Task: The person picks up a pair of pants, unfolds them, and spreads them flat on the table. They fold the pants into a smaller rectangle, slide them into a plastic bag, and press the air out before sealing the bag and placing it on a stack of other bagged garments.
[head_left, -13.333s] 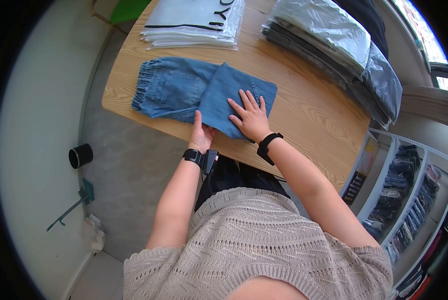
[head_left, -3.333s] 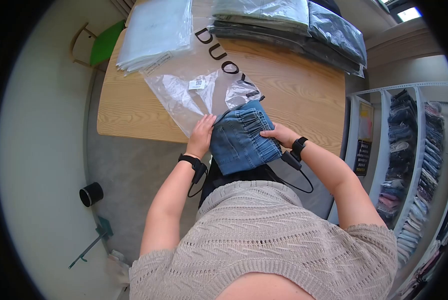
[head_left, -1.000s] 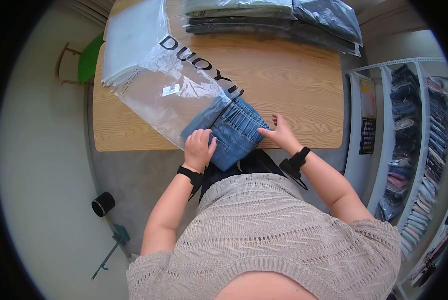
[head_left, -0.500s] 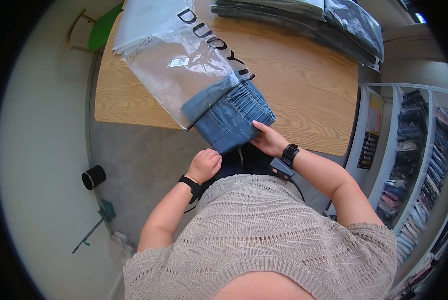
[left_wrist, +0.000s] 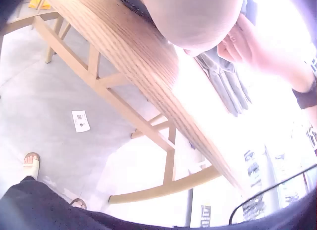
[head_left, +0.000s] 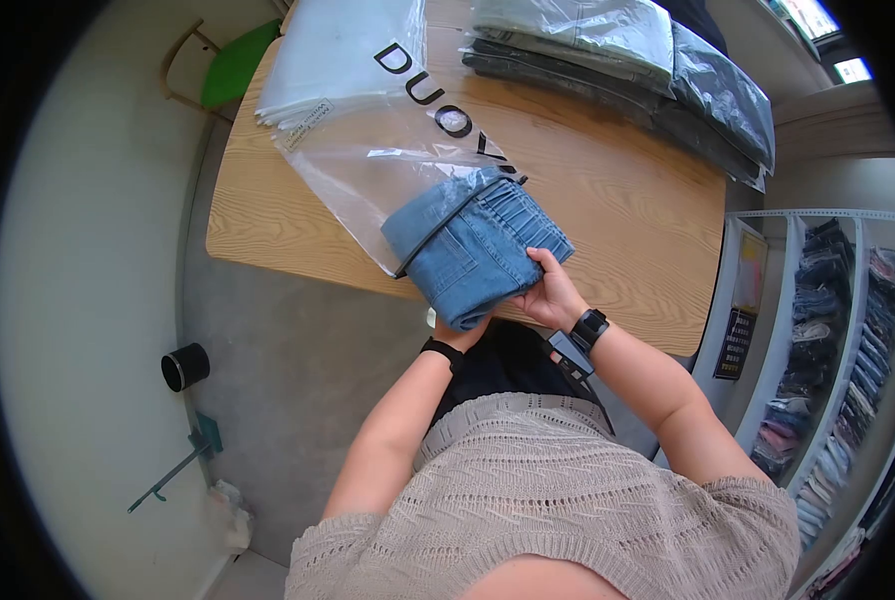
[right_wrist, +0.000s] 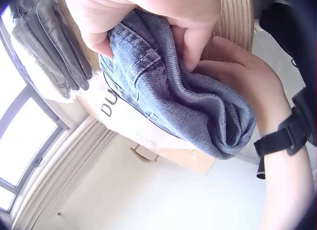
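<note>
A folded pair of blue jeans (head_left: 478,250) lies half inside a clear plastic bag (head_left: 368,170) printed with black letters, at the near edge of the wooden table (head_left: 618,220). My right hand (head_left: 546,295) grips the jeans' near right corner, thumb on top and fingers curled round the fold (right_wrist: 168,86). My left hand (head_left: 460,330) is under the jeans' near end and mostly hidden in the head view. In the right wrist view the left hand (right_wrist: 247,81) lies beneath the denim with its fingers fairly straight, holding it up from below.
A stack of empty clear bags (head_left: 338,50) lies at the table's far left. Bagged dark clothes (head_left: 648,70) are piled at the far right. A green chair (head_left: 233,65) stands beyond the table. Shelves of folded clothes (head_left: 818,330) are on the right, and a black cylinder (head_left: 183,367) stands on the floor.
My left hand came up from below the table edge and went under the jeans' near end. My right hand closed on the near right corner. The jeans sit a little further in the bag.
</note>
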Demonstrator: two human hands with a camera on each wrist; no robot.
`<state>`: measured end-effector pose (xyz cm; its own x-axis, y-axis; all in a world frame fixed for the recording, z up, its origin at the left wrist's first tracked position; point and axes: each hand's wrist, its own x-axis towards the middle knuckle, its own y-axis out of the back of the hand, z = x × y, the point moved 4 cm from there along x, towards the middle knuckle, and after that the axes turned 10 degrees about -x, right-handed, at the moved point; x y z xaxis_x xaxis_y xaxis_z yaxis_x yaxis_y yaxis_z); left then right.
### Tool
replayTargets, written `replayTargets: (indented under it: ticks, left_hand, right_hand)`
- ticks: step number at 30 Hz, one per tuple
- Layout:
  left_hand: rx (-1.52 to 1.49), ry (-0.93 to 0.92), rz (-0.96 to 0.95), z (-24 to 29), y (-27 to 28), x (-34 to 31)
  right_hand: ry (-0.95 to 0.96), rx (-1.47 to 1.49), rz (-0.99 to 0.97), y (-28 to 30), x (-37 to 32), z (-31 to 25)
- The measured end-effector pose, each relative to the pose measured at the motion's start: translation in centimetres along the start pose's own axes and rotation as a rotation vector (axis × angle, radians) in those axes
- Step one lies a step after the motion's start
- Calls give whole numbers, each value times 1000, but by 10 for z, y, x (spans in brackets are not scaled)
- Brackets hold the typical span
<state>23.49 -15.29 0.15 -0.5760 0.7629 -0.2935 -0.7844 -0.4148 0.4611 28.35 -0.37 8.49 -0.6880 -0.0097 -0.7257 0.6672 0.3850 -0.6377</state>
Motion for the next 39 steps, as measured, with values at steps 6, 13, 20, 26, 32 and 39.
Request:
replayTargets:
  ticks: [6, 13, 20, 26, 32, 39]
  left_hand:
    - [-119, -49, 311, -21, -17, 22]
    - [-16, 51, 261, -21, -14, 40]
    - [105, 151, 205, -13, 15, 46]
    - [439, 128, 274, 18, 37, 41]
    - [459, -104, 299, 15, 48, 30]
    - [391, -221, 25, 4, 42, -5]
  right_hand:
    - [-25, 33, 20, 3, 3, 4]
    - [-21, -101, 63, 13, 14, -4]
    - [-15, -110, -39, -21, 80, -4]
    - [50, -2, -65, -59, 125, -9]
    - [119, -7, -150, -55, 136, -24]
    - [202, -42, -122, -34, 83, -15]
